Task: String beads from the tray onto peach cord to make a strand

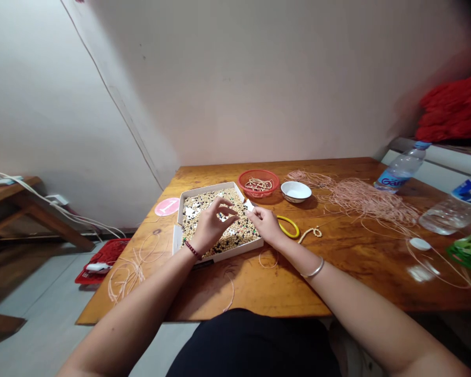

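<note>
A shallow white box [220, 257] full of small cream, black and coloured beads lies on the wooden table. Over its middle is my left hand [213, 225], thumb and fingers curved with a gap between them and nothing visible in the gap. At the box's right side my right hand [264, 222] is closed, its thumb and index finger pressed together; what they pinch is too small to make out. Just right of that hand lie a yellow ring-shaped handle [289, 226] and a short string of cream beads [311, 233].
Behind the box stand a red basket [258, 183] with strung beads and a white bowl [295, 191]. Pink cords [369, 196] lie in a heap at the right, near a water bottle [402, 167]. Loose cords [127, 275] lie at the table's left edge.
</note>
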`<state>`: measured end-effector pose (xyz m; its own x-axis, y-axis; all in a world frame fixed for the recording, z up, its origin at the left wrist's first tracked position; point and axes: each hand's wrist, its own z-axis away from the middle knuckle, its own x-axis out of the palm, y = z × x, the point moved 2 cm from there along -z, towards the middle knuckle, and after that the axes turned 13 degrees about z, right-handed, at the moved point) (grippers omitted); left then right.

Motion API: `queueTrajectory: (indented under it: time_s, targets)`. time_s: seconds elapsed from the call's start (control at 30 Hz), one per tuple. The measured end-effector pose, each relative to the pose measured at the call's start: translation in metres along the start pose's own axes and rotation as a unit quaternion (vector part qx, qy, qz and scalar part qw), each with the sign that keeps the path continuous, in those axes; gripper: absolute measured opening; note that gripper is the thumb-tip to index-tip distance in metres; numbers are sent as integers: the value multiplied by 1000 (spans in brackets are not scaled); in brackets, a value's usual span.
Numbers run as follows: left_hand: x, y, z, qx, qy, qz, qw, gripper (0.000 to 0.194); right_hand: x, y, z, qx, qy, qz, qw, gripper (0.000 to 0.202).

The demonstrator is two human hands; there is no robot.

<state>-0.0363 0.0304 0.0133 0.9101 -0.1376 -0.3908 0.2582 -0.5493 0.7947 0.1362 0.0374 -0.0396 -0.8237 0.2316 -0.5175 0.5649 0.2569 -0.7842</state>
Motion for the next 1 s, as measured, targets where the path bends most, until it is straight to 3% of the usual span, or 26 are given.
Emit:
queueTrajectory:
  time_s: [0.33, 0.63, 1.0]
  targets:
    - [2, 1, 1, 8, -21, 4, 1000, 28, 4, -2, 0, -45, -39, -35, 998, 36]
    - [-1, 7, 0, 16, 23, -8, 1000, 29, -1, -4, -3, 11, -20, -95, 995, 37]
    - [0, 2, 0, 23, 14, -12, 1000, 30, -1, -9, -2, -9, -48, -120, 992, 38]
